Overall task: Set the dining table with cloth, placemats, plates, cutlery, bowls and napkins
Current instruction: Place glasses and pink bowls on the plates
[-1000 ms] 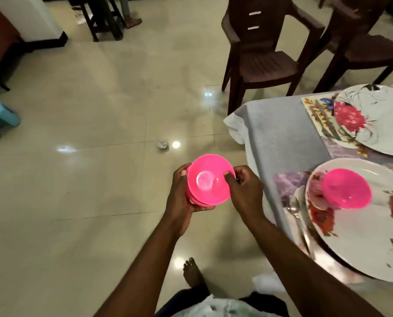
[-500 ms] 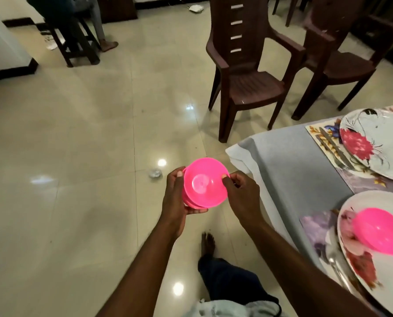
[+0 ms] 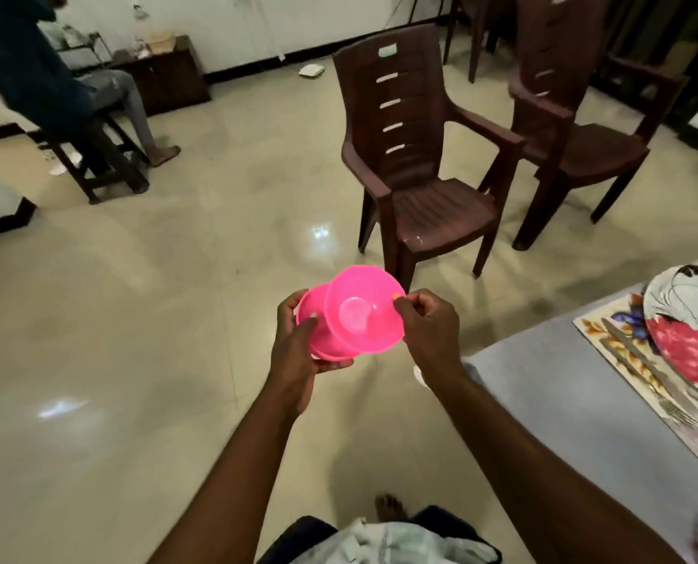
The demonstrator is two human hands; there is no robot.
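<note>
I stand beside the table, both arms out over the floor. My right hand (image 3: 430, 327) pinches the rim of one pink bowl (image 3: 363, 311), lifted partly off a small stack of pink bowls (image 3: 318, 335) that my left hand (image 3: 296, 343) grips from below. At the right, the table carries a grey cloth (image 3: 562, 400), a floral placemat (image 3: 623, 352) with a knife and a fork (image 3: 648, 372) on it, and a flowered white plate (image 3: 693, 319).
A brown plastic armchair (image 3: 416, 156) stands just beyond my hands, with a second one (image 3: 575, 116) to its right. A person sits on a dark stool (image 3: 95, 156) at the far left. Shiny tiled floor (image 3: 135, 319) fills the left and middle.
The top bowl has slid up and to the right, off the stack. My view has swung upward and left; the near plate with a pink bowl on it has left the frame.
</note>
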